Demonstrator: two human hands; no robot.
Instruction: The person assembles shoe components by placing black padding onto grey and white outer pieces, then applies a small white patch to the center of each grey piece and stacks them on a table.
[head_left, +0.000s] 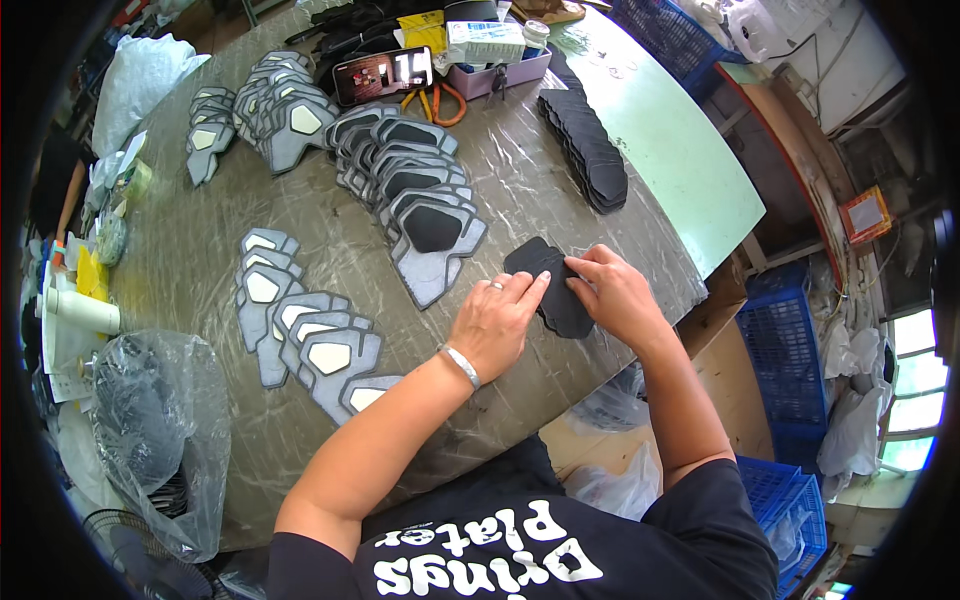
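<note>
Near the table's right front edge lies a flat black shaped piece [563,308], perhaps more than one layer, with rounded corners. My right hand [612,295] pinches its upper right edge between thumb and fingers. From the other side my left hand [497,322] grips it, fingers together on its top face, thumb partly hidden. Beyond it, an overlapping row of similar black pieces [583,140] runs along the right. Left of my hands are fanned rows of grey pieces with black centres [432,228] and grey pieces with cream centres [330,357].
A phone [383,76] leans on a purple box [500,75] at the back, beside orange-handled scissors [447,103]. More cream-centred grey pieces [303,120] lie back left. A clear plastic bag [160,430] stands left. Blue crates [783,345] are off the table's right.
</note>
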